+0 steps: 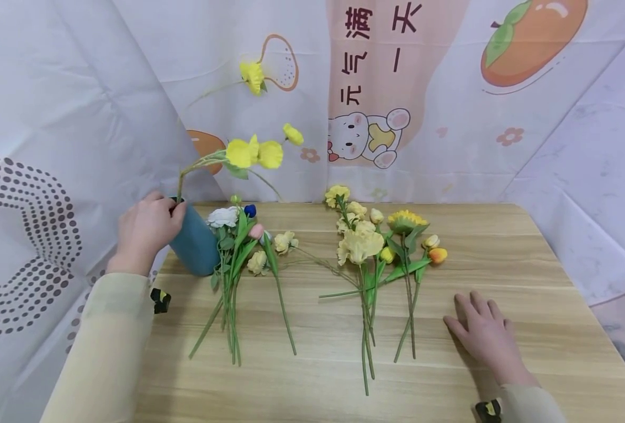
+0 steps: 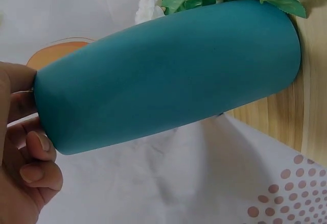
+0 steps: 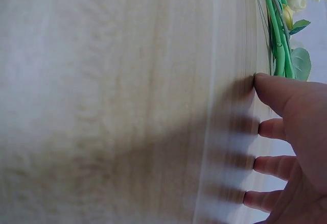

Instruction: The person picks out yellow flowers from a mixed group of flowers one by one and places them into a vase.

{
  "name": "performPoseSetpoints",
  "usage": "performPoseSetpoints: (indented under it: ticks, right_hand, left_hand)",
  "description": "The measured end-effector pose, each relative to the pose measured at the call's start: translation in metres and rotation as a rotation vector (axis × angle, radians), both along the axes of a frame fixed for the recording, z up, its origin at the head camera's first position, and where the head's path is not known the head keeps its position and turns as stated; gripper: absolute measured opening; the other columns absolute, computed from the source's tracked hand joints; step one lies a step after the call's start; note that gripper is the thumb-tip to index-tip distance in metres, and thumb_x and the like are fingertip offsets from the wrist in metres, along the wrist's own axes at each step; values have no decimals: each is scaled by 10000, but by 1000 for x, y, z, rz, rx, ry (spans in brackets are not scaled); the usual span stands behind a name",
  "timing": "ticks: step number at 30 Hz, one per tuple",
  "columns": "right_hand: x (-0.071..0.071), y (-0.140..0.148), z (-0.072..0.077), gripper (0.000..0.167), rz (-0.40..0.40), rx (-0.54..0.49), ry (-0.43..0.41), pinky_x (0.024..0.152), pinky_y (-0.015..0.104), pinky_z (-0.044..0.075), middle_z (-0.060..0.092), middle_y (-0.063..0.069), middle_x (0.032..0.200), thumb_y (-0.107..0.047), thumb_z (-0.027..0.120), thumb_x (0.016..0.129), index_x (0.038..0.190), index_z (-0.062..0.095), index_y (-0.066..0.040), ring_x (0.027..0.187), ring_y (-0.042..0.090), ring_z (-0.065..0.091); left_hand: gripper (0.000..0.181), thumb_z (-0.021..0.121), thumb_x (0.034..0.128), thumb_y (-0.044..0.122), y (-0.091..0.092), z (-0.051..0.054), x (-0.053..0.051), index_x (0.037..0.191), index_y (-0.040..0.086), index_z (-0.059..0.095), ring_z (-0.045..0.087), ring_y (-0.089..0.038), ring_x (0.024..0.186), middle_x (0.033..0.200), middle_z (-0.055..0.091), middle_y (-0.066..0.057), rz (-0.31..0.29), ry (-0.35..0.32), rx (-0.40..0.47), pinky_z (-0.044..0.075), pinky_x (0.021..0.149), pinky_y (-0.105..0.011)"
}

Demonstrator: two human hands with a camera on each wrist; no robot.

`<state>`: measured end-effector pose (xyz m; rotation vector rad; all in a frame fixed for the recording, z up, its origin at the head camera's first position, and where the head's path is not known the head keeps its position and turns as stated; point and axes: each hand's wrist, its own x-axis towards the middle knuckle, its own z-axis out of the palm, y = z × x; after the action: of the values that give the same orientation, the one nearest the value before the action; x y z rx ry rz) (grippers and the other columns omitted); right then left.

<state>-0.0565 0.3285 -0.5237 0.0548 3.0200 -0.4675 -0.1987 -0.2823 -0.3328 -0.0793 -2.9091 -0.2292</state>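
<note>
At the table's left, a teal vase (image 1: 198,245) leans, its mouth tipped left and its base on the wood. My left hand (image 1: 147,228) grips it at the rim; in the left wrist view the fingers (image 2: 43,175) lie at the mouth end of the vase (image 2: 168,81). Yellow flowers (image 1: 254,153) on long stems stick up out of the vase and bend right. My right hand (image 1: 484,332) rests on the table at the right with its fingers spread, holding nothing. In the right wrist view its fingertips (image 3: 263,127) touch the wood.
Beside the vase lies a bunch of flowers with a white bloom (image 1: 222,217) and green stems. Cream flowers (image 1: 360,244), a sunflower (image 1: 406,221) and an orange tulip (image 1: 438,255) lie mid-table. A printed curtain (image 1: 275,117) hangs behind the wooden table (image 1: 312,382).
</note>
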Motion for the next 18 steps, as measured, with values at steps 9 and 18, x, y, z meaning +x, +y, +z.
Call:
performPoseSetpoints:
  ticks: [9,18]
  right_hand:
    - [0,1,1,683,3,4,-2,957,879,206,268,403,1523,-503,536,1036,1471,426,12,1321,701,230]
    - [0,0,1,667,13,9,2,950,877,223,284,403,1512,-493,542,1036,1468,428,3,1314,694,249]
  left_hand:
    - [475,490,1055,479,13,12,-9,1289,93,638,560,-399,1003,1224,583,-190,-46,45,234,448,773,-571]
    - [278,664,1010,287,8,10,-12,1039,10,663,567,-381,1025,1102,627,-203,-6,74,426,450,845,-527]
